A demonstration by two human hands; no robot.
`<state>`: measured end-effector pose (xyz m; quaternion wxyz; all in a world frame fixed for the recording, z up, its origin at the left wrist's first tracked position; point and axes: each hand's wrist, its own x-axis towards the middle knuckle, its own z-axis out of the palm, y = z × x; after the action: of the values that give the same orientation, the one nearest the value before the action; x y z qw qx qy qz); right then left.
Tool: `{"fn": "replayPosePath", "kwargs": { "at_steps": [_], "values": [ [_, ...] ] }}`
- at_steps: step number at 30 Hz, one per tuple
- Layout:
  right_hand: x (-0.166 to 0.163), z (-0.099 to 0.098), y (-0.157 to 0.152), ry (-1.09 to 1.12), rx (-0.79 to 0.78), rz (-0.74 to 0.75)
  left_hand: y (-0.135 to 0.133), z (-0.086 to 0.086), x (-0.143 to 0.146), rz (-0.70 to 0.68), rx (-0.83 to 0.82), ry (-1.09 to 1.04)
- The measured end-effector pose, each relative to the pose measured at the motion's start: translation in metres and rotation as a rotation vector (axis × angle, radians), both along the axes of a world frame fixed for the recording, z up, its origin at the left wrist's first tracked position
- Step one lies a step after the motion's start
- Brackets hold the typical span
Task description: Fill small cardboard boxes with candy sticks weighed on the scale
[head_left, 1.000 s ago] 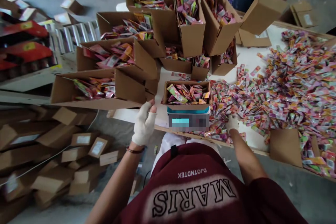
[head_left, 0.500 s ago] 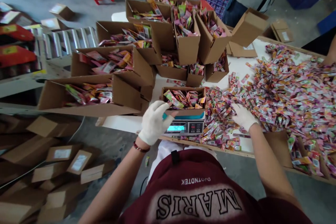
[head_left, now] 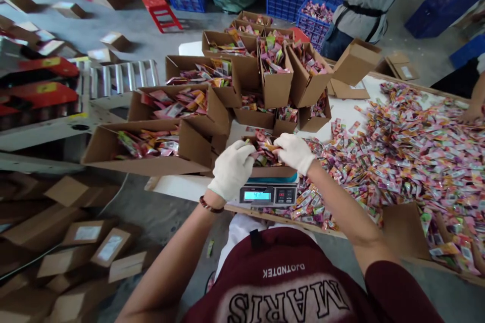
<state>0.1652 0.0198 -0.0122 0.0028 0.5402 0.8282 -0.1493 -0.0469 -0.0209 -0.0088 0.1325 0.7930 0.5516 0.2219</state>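
A small cardboard box (head_left: 275,171) filled with colourful snack packets (head_left: 264,147) sits on a digital scale (head_left: 268,195) with a lit display. My left hand (head_left: 232,167), in a white glove, is curled around the box's left end, its fingertips over the packets. From the right, my gloved right hand (head_left: 295,152) reaches over the box's right end. Its fingers are closed at an orange packet on top; the gloves partly hide the contents.
Several larger boxes (head_left: 149,164) of packets stand left and behind. A loose packet pile (head_left: 409,151) covers the table's right side. At left is a roller conveyor (head_left: 123,76); cartons (head_left: 81,234) lie on the floor. A person (head_left: 359,10) stands behind the table.
My right hand has moved left from the loose pile to the box on the scale. My left hand has shifted slightly over the box's left end. The camera view has tilted up.
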Motion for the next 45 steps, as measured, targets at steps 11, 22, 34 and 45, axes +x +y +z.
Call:
{"fn": "replayPosePath", "kwargs": {
  "at_steps": [11,22,34,45],
  "values": [
    [0.087,0.112,-0.085,0.184,0.431,-0.008,0.001,0.063,0.105,-0.431,0.070,-0.595],
    [0.213,0.046,-0.119,-0.358,0.145,-0.504,0.007,0.024,0.054,-0.371,0.021,-0.532],
    [0.045,0.007,-0.057,-0.088,-0.074,0.156,-0.026,-0.041,-0.031,0.273,-0.102,-0.473],
    [-0.002,-0.047,-0.040,-0.361,-0.303,0.182,-0.033,-0.039,-0.054,0.216,-0.095,-0.543]
  ]
}}
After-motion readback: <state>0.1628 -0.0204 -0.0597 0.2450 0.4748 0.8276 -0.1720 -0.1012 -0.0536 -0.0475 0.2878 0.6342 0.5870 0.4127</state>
